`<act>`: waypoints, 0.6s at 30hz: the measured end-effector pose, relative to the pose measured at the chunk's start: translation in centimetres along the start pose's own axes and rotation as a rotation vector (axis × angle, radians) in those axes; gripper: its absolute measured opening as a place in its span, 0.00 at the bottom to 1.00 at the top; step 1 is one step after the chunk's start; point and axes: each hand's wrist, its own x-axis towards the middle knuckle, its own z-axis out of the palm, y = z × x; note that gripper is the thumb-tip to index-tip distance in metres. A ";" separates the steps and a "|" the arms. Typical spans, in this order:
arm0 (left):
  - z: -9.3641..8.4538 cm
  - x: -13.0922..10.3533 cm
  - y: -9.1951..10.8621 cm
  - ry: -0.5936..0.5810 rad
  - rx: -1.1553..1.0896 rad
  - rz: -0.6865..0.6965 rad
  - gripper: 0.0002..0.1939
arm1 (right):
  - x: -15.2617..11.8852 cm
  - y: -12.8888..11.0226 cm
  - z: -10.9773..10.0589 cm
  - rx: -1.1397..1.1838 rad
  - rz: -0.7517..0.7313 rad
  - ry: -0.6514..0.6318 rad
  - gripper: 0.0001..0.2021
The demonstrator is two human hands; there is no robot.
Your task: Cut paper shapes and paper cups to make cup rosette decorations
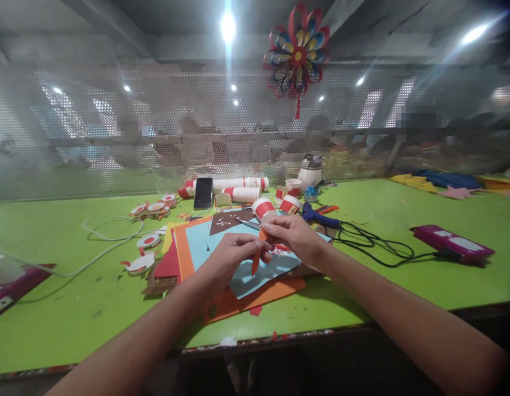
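Left hand: grip pinched on orange paper piece
Right hand: grip pinching its upper end
Orange paper piece: frame centre, above blue sheet
Glue gun: right of centre, on table

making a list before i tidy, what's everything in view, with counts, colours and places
orange paper piece: one, at both hands' fingertips
slim blade: one, silver, by right fingers
paper sheets: several, blue, orange, yellow, red, brown, centre
loose cups: several, red-white, behind hands
cup stacks: two, red-white, back
phone: one, black, back
round crafts: several, white-red, left
bottle: one, pale, back
jar: one, blue, beside bottle
glue gun: one, blue, right
power strips: two, magenta, either side
flat pieces: several, yellow, blue, pink, far right
ornament: one, multicoloured, hanging
table: one, green
left hand, right hand: centre
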 end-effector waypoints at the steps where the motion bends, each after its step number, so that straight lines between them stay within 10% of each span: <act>1: 0.0 0.0 0.0 0.006 0.003 0.004 0.12 | 0.1 0.1 0.0 0.037 0.005 0.001 0.16; 18: 0.2 0.3 -0.1 0.023 0.050 0.037 0.14 | 0.2 0.4 0.1 0.012 -0.046 0.075 0.13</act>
